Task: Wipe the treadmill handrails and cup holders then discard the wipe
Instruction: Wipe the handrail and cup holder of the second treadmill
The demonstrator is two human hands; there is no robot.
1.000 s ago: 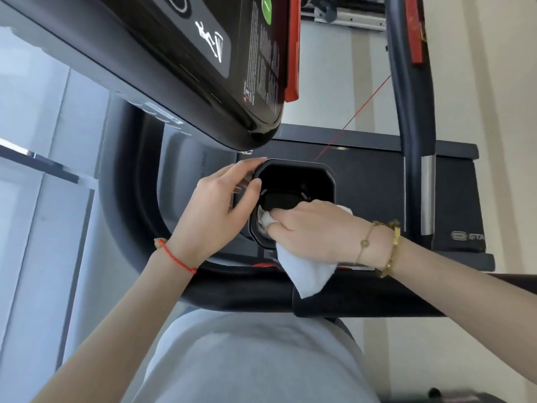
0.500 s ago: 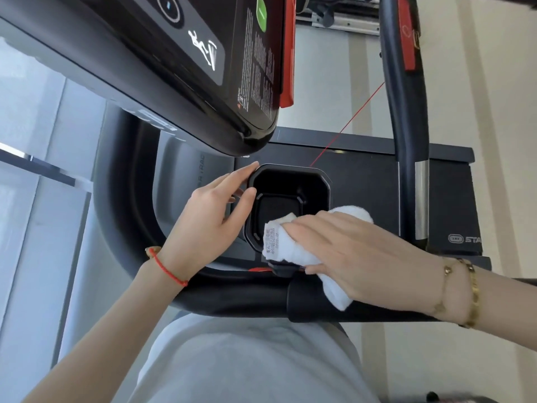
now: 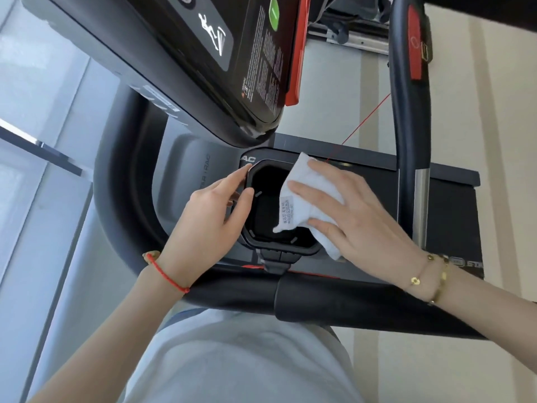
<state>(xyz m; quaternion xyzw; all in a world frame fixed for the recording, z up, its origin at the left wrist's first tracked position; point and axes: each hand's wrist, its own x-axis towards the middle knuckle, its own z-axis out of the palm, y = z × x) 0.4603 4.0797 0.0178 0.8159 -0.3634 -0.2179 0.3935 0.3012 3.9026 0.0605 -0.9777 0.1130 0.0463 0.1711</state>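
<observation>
Head view: white wipe [image 3: 311, 199] draped over the right rim of the black cup holder [image 3: 263, 245], long axis running far-to-near, tagged corner hanging into the cup. Right hand [image 3: 360, 225] lies flat on it, fingers straight and spread, pressing. Left hand [image 3: 212, 219] steadies the holder's left rim, fingers extended and together.

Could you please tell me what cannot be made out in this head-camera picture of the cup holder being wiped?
- Right rim of the cup holder, head view: covered by the white wipe and the right hand.
- Cup holder floor: too dark to judge clean or dirty.
- Printed tag on the wipe: too small to read.
- Console: its upper part is cut off by the top edge.
- Left hand: the fingertips below its thumb are hidden behind the holder's left rim.
</observation>
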